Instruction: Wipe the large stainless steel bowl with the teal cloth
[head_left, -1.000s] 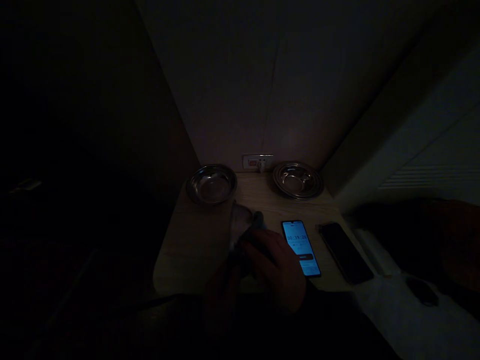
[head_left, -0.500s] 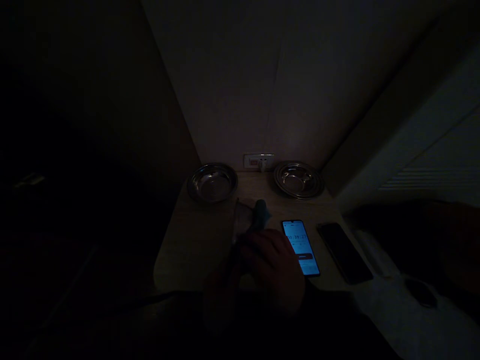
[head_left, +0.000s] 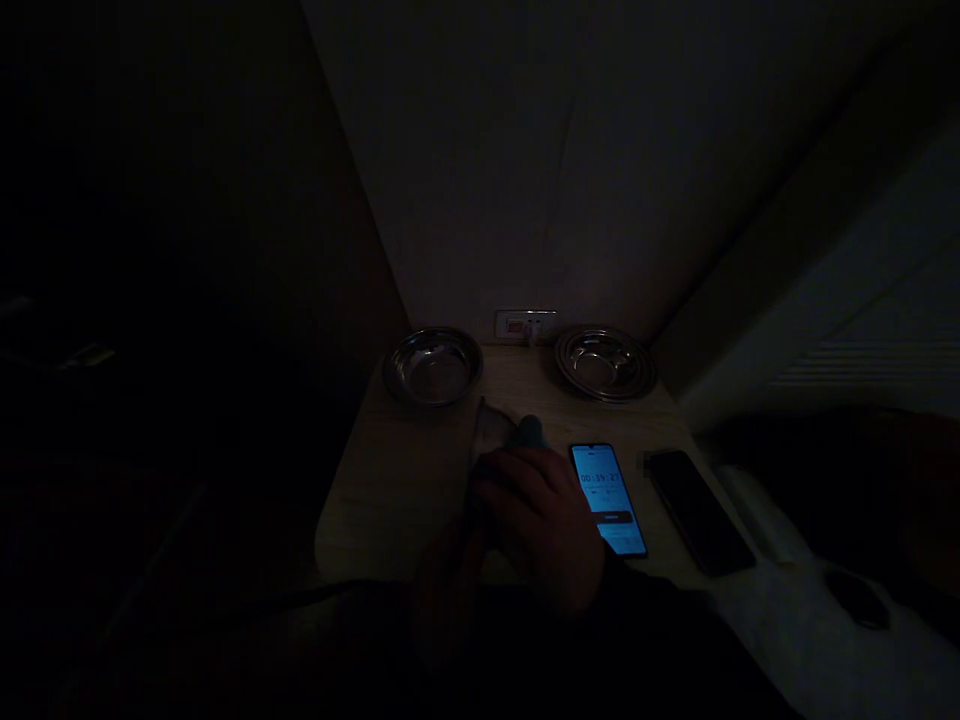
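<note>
1. Black cloth makes the sleeve [head_left: 652, 610] on the right arm, down close to us.
2. The left hand [head_left: 448, 575] is low and very dark. Its fingers point up by the dish, but I cannot tell how its grip is.
3. The right hand [head_left: 544, 525] has bent, round fingers. Its grip is closed on a soft blue-green cloth [head_left: 530, 432], pressed to the dish.
4. The grey dish [head_left: 491, 432] is tipped up over the table, in front of the hands. It has a thin, curved edge, and the fingers hide its low part.
5. To the right is a flat bright phone [head_left: 609, 500] with round corners and a glowing blue screen. Beside it lies a dark phone [head_left: 701, 515], smooth and black.
6. The table [head_left: 375, 500] has a pale top with wood lines and a round corner.
7. At the back left sits a round, shiny metal bowl [head_left: 433, 368]. At the back right are shiny metal dishes [head_left: 606, 365], ring inside ring.
8. Farthest is the smooth wall [head_left: 480, 220], with a flat, long socket [head_left: 525, 325] low down.
</note>
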